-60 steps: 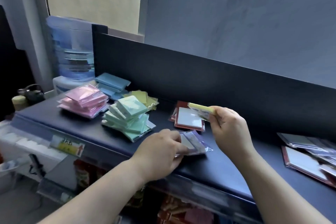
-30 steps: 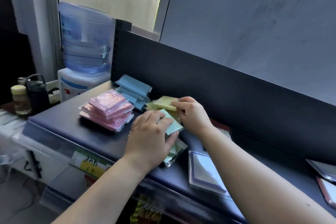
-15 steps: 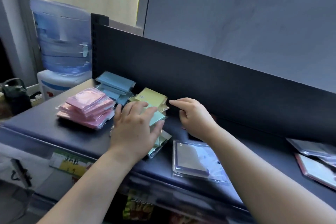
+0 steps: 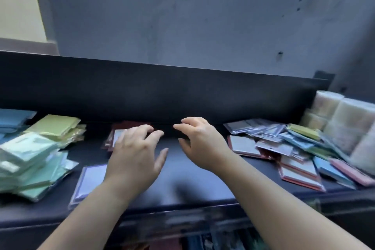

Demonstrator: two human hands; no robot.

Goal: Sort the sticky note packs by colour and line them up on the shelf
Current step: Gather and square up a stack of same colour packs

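A loose pile of green packs (image 4: 30, 160) of sticky notes sits well out to the left of the left grip (image 4: 134, 156). Beyond it, closer to the back panel (image 4: 142, 91), lies a smaller pile of yellow packs (image 4: 54, 128). The blue packs (image 4: 14, 117) are at the very edge of view. A purple-edged pack (image 4: 89, 178) lies flat just beside the left wrist, partly covered by the forearm. A red-edged pack (image 4: 129, 125) lies just past the left fingertips and is partly hidden by them.

To the right of the right grip (image 4: 200, 144) spreads an unsorted heap (image 4: 284, 140) of clear-wrapped packs, with red-edged, blue, yellow and pink ones mixed and overlapping.

Both grips are open, fingers spread and gently curved, holding nothing. They are side by side over the bare middle of the dark shelf (image 4: 192, 180). I cannot tell whether they touch it.

Past the heap, in the far right corner, stand pale wrapped bundles (image 4: 345, 119). A grey wall (image 4: 182, 16) rises behind the back panel.
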